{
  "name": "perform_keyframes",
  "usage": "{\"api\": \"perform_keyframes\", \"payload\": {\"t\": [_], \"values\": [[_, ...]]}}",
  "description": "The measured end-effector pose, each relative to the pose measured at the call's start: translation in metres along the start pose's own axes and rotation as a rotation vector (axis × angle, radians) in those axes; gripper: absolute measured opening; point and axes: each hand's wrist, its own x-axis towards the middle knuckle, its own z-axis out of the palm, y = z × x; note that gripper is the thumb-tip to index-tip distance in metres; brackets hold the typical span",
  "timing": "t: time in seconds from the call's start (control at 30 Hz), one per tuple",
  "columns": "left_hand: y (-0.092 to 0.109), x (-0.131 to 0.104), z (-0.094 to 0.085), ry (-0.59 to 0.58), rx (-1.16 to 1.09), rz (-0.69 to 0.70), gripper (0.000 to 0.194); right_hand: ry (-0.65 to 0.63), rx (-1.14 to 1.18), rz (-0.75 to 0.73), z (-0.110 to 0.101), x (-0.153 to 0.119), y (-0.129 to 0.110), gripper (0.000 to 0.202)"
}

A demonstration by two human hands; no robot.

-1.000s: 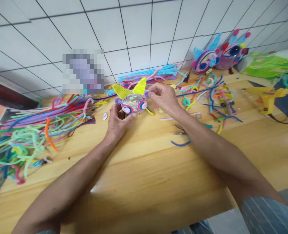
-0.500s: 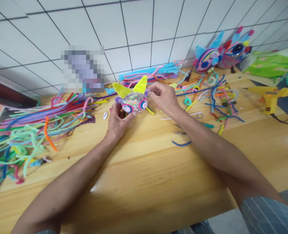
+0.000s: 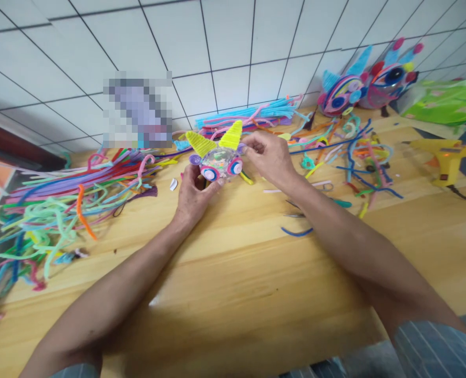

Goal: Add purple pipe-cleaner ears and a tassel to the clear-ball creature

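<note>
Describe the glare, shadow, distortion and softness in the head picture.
Head view: a white glint on the pale yellow wooden tabletop beside the bare left forearm; head view: shadow darkens the tabletop's near edge; head view: dark lines between white wall tiles fan out, suggesting lens distortion; head view: the clear, yellow-horned figure looks soft in detail.

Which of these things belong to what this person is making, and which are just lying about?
In the job:
yellow-horned figure, held by the left hand
purple disc, apparently pinched by the right hand

Seemingly just lying about:
yellow glue gun
blue-horned figure
fuzzy stems
white scrap
</note>
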Motion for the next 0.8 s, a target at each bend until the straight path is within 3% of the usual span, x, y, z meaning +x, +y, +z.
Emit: {"api": "perform_keyframes", "payload": {"t": [0.8], "values": [[0.0051, -0.0005, 0.0000, -0.020, 0.017, -0.002, 0.069, -0.032, -0.036, 0.022, -0.0024, -0.0029, -0.0054, 0.013]]}}
